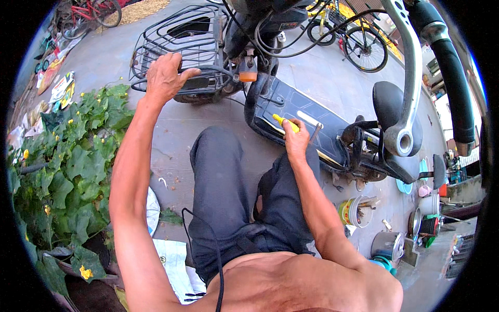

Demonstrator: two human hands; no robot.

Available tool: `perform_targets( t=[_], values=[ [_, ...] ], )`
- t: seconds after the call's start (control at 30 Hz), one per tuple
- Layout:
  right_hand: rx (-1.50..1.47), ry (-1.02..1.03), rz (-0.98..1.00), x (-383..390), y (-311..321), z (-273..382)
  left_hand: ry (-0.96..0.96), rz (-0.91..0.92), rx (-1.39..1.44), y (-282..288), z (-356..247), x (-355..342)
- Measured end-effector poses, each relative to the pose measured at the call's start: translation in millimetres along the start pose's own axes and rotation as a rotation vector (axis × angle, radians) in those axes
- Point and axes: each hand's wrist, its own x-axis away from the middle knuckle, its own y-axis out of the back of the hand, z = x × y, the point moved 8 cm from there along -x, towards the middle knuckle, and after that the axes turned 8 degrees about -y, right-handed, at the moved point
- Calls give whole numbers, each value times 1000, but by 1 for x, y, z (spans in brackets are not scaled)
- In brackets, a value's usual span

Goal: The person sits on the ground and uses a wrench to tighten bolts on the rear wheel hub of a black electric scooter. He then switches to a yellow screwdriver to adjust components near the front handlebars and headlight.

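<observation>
My left hand [167, 78] rests on the near rim of a black wire basket [182, 44], its fingers curled over the wires and its thumb stretched out to the right. The basket is at the front of an electric scooter, beside an orange reflector [248, 76]. Over the scooter's dark footboard [291, 101], my right hand [296, 138] is closed around a yellow-handled tool [286, 124] that looks like a screwdriver. Close by that hand is a slim metal piece [315, 132]; I cannot tell whether it is held too.
The scooter's brake lever [408, 88] and black handlebar grip [453, 93] hang close at upper right; its saddle [390, 104] sits below. Leafy plants [78, 166] grow at left. A bucket of tools [356, 210] and a metal pot [387, 244] stand at right. Bicycles [365, 49] stand behind.
</observation>
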Motion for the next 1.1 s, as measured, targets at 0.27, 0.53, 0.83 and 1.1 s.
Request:
perform_targets(
  t=[0.27, 0.53, 0.83, 1.1],
  values=[
    [-127, -160, 7, 16, 16, 9, 17, 33, 28, -3, 7, -5],
    [-644, -188, 83, 61, 64, 54, 188, 225, 657, -21, 14, -27],
    [-981, -330, 455, 82, -35, 101, 322, 44, 643, -32, 24, -48],
    [-894, -358, 485, 86, -84, 97, 188, -405, 174, 7, 6, -42]
  ],
)
